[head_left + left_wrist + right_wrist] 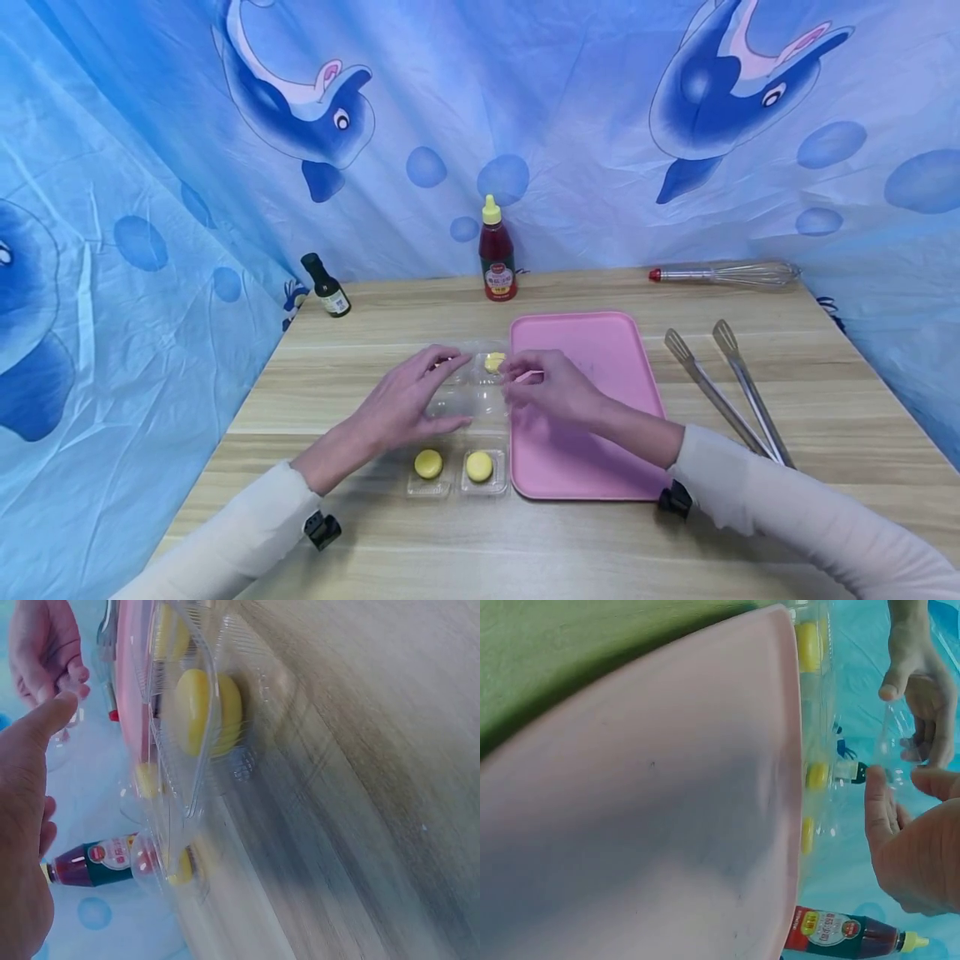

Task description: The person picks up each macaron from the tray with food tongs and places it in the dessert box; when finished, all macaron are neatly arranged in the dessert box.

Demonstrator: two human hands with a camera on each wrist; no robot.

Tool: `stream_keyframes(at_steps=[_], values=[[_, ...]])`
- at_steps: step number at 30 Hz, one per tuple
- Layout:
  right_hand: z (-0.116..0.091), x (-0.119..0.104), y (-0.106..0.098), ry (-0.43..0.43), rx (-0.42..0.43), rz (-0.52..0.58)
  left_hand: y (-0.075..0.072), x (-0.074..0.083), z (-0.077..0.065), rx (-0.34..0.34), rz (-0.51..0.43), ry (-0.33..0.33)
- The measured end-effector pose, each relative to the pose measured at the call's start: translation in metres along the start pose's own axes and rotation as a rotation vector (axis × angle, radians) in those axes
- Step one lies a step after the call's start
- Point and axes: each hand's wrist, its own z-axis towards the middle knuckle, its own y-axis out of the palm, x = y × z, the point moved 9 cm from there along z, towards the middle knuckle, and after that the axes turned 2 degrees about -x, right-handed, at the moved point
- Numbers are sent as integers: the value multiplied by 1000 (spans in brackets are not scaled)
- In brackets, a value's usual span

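Note:
Between my two hands, raised over the table, is a clear plastic lid (894,742). My left hand (408,400) grips its left side, thumb and fingers spread apart around it. At its right side, my right hand (551,385) pinches the edge with bent fingers. Two yellow macarons, the left (428,463) and right (479,467), sit in clear plastic boxes on the near side of the hands. Farther back, another yellow macaron (494,362) lies in clear packaging, and one more is partly hidden behind my left fingers.
A pink tray (585,467) lies under my right forearm. Metal tongs (738,392) rest to its right, with a whisk (727,273) at the back right. A red sauce bottle (498,258) stands at the back; a small dark bottle (326,287) is at the back left.

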Motion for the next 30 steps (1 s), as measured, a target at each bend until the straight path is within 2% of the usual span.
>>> stream_keyframes(at_steps=[4, 8, 16, 22, 26, 30], values=[[0, -1, -4, 21, 52, 34, -5, 8, 2, 52, 13, 63], [-2, -8, -8, -45, 96, 15, -5, 8, 3, 42, -46, 50], [-10, -29, -7, -282, 161, -181, 4, -2, 1, -91, -323, -132], [-17, -39, 1, -452, 162, -314, 16, -8, -1, -204, -490, -247], [-22, -45, 5, -526, 189, -423, 23, -11, -4, -287, -605, -340], [-25, -48, 7, -571, 225, -473, 29, -12, -7, -372, -780, -408]])
